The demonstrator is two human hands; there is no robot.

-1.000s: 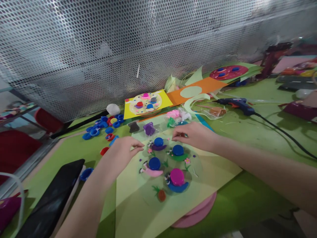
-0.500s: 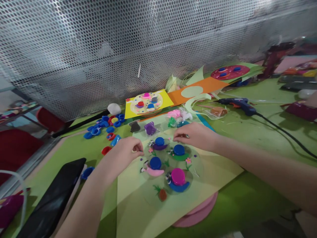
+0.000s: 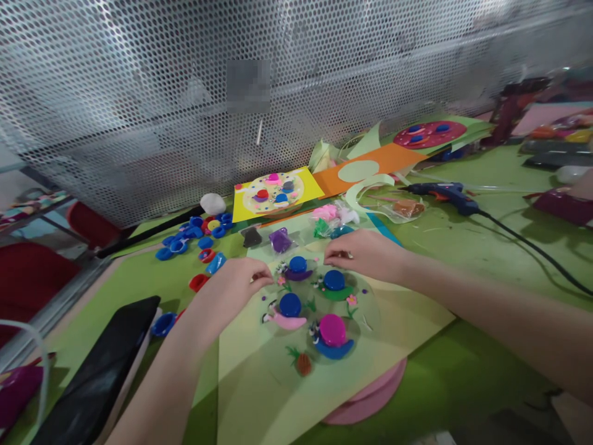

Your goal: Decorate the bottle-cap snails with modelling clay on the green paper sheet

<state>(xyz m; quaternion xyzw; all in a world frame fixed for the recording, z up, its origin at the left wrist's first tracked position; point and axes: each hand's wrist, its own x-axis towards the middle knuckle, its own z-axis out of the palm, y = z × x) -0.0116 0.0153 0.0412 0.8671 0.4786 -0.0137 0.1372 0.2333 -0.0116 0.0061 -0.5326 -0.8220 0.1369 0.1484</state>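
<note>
A pale yellow sheet (image 3: 259, 383) carries a round of clay snails with bottle-cap shells. The pink snail (image 3: 283, 317), purple snail (image 3: 301, 275) and green snail (image 3: 341, 294) have blue caps; the blue snail (image 3: 333, 351) has a magenta cap (image 3: 332, 330). Small clay flowers and a brown clay piece with green leaves (image 3: 304, 364) lie around them. My left hand (image 3: 243, 281) is closed, thumb and fingers together at the round's upper left edge. My right hand (image 3: 359, 254) is pinched above the green snail's cap. Anything in either pinch is too small or hidden.
Loose bottle caps (image 3: 185, 232) and a black phone (image 3: 102, 371) lie to the left. Bagged clay (image 3: 280, 240) sits behind the sheet, near a finished snail picture on yellow card (image 3: 306, 185). A corded glue gun (image 3: 456, 196) rests at right; a perforated metal panel (image 3: 259, 37) stands behind.
My left hand has shifted slightly right, its fingers drawing closer together, and a blue cap beside the phone shows more. My right hand and the snails stay nearly in place.
</note>
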